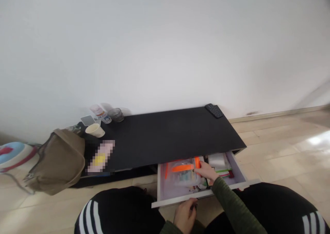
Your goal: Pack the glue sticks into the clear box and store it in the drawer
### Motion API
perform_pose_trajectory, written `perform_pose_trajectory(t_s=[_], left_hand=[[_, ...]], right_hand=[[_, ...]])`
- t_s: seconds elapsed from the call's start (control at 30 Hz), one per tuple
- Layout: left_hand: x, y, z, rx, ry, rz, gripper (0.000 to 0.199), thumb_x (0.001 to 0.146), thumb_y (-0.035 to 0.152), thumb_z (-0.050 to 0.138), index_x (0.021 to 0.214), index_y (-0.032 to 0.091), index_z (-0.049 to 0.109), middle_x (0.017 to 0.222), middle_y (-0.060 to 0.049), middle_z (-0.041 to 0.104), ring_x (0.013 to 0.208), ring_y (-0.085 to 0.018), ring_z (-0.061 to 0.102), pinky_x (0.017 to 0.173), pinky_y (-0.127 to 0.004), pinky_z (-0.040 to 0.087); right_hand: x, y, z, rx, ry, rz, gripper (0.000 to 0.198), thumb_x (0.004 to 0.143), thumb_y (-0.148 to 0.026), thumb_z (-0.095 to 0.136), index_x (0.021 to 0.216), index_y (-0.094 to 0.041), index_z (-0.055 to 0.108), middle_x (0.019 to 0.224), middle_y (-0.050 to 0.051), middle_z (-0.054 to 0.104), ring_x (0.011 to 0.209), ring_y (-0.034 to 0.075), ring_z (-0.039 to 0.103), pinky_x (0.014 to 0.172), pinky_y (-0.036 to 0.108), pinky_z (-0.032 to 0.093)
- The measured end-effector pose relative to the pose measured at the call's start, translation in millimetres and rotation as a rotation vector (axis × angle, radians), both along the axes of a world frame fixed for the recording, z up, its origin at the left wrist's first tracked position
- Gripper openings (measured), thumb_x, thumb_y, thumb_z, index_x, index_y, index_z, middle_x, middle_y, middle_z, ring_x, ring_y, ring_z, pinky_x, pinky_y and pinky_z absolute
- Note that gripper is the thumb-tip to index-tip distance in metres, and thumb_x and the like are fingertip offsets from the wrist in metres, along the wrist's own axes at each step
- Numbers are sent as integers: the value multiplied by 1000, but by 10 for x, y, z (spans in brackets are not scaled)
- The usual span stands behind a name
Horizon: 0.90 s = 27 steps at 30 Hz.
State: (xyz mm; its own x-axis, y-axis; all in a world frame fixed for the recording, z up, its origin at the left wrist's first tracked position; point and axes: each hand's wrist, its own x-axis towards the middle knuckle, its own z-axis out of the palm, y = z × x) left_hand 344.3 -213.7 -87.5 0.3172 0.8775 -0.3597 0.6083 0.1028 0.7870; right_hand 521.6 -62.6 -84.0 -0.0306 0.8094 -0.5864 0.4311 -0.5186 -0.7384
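Observation:
A white drawer (177, 201) is pulled out from the black low cabinet (160, 134). Inside it lies a clear plastic box (183, 178) with orange edges. My right hand (207, 172) reaches into the drawer from the front, its fingers closed on the orange edge of this box. Just below the drawer front is my left hand (184, 216), with its fingers curled together. Something dark shows at its fingertips, too small to name. To the right of the box, the drawer holds a whitish packet (218, 161) and several small items, partly hidden by my right hand.
On the cabinet's left end stand a paper cup (95, 130), a bottle (101, 114) and a dark glass (116, 115), beside a brown bag (58, 161). A black folded keyboard-like object (214, 110) lies at the back right. My knees flank the drawer.

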Motion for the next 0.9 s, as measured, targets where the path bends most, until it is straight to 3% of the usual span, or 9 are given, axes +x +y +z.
perform_pose_trajectory(t_s=[0.17, 0.33, 0.47, 0.6, 0.7, 0.8, 0.9], left_hand=[[22, -13, -27, -12, 16, 8, 48, 81, 15, 46, 126, 24, 57, 93, -4, 72, 86, -20, 66, 78, -30, 48], [32, -101, -64, -32, 105, -100, 30, 82, 20, 48, 103, 23, 70, 92, -4, 74, 87, -20, 67, 78, -29, 48], [51, -166, -132, -59, 202, -187, 31, 80, 21, 52, 102, 24, 73, 104, -6, 75, 101, -24, 66, 91, -34, 47], [70, -61, -129, -72, 191, -123, 36, 83, 18, 47, 106, 25, 74, 106, -5, 75, 103, -23, 66, 93, -34, 45], [63, 127, -42, -45, 195, -101, 35, 85, 18, 43, 96, 23, 76, 99, -5, 76, 97, -21, 67, 88, -31, 46], [56, 381, 53, -3, 174, -73, 35, 85, 19, 43, 92, 23, 77, 100, -5, 76, 99, -21, 68, 89, -29, 46], [23, 694, 124, 57, 87, -37, 34, 84, 19, 44, 92, 21, 77, 105, -7, 75, 103, -21, 67, 92, -29, 46]], right_hand=[[174, -213, 87, 92, -182, 147, 15, 67, -24, 69, 75, -17, 59, 61, -3, 57, 58, 12, 51, 54, 22, 33], [412, -408, 296, 156, -214, 167, 17, 66, -23, 66, 81, -16, 61, 65, -1, 61, 61, 14, 53, 57, 23, 35], [752, -542, 846, 285, -209, 101, 22, 64, -25, 69, 83, -17, 64, 69, 0, 64, 67, 18, 56, 60, 25, 40], [1062, -639, 1526, 357, 80, -19, 43, 68, -37, 71, 105, -15, 66, 94, 9, 71, 89, 27, 64, 73, 32, 50], [1115, -589, 1854, 344, 226, -137, 55, 68, -43, 74, 114, -14, 64, 99, 12, 71, 91, 29, 66, 71, 34, 53], [998, -367, 1940, 385, 331, -223, 49, 65, -38, 76, 108, -15, 67, 96, 10, 72, 85, 26, 67, 66, 31, 53], [801, -25, 1837, 439, 422, -275, 38, 63, -30, 75, 98, -17, 69, 92, 6, 72, 81, 21, 66, 66, 27, 52]])
